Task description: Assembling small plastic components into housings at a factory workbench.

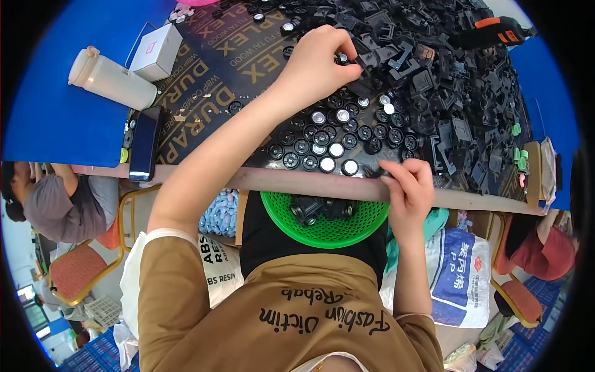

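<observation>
My left hand reaches far over the dark board and pinches a small black plastic part at the edge of a big heap of black plastic pieces. My right hand rests at the board's near edge, fingers closed on a small black piece. Between the hands lie several round black caps, some with silvery or white centres. A green basket holding a few black parts sits on my lap under the board's edge.
A white bottle, a white box and a dark phone lie at the left on the blue table. An orange-and-black tool lies far right. Other people sit low at left and right; printed sacks stand beside me.
</observation>
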The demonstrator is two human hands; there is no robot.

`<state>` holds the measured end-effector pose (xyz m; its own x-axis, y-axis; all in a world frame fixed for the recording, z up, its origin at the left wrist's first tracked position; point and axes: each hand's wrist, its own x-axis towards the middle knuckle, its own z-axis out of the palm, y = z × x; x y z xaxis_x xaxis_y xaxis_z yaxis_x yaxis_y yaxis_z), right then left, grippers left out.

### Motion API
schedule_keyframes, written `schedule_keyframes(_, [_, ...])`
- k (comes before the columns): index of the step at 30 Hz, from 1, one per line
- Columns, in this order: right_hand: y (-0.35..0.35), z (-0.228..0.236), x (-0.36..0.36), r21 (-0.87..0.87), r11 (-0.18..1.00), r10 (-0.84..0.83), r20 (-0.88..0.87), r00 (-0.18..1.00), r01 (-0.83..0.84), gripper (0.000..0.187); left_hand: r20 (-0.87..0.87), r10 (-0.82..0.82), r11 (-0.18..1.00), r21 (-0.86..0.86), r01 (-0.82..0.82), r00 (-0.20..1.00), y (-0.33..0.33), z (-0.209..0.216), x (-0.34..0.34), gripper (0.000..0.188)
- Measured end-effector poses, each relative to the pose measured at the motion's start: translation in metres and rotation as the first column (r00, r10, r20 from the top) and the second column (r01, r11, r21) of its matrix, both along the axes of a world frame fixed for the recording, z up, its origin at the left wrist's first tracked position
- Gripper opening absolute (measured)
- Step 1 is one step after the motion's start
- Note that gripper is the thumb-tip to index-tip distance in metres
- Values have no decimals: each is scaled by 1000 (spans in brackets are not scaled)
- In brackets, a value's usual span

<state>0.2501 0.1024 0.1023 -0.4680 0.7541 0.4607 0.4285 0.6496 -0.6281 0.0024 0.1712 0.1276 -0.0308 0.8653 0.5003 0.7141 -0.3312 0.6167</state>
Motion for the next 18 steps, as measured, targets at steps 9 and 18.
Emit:
schedule_keyframes(9, [-11,10,-13,-482,782,-21,-654,756,-395,18,950,-176,940,85,330,257,-88,21,45,25])
schedule_keyframes(18, [-24,24,-21,-496,801,-45,-607,793,-334,26,815,-203,967,79,244,542,-117,-5,62,23])
